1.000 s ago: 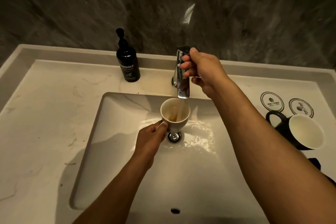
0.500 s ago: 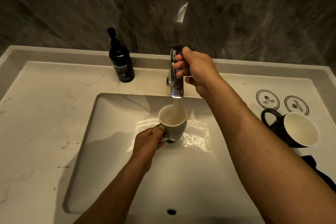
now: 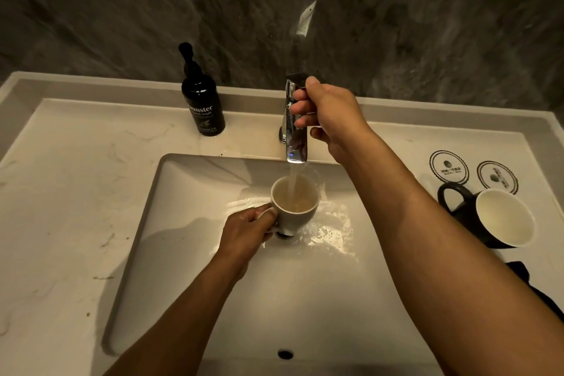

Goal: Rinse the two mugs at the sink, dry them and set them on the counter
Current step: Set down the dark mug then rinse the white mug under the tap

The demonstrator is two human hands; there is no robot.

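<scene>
While gripped by left hand (image 3: pixel 244 230), mug (image 3: pixel 294 203) under faucet (image 3: pixel 296 128).

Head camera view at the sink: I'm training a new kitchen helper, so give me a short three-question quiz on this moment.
1. True or false: water from the faucet is running into the white mug.
2. Which hand holds the white mug by its handle? A) left hand B) right hand C) neither
3. Fill in: the black mug lies tilted on the counter to the ____ of the sink basin.

Key: 1 true. 2 A; the right hand is on the faucet lever. 3 right, near two round coasters; the hand wash bottle stands at the back left.
</scene>
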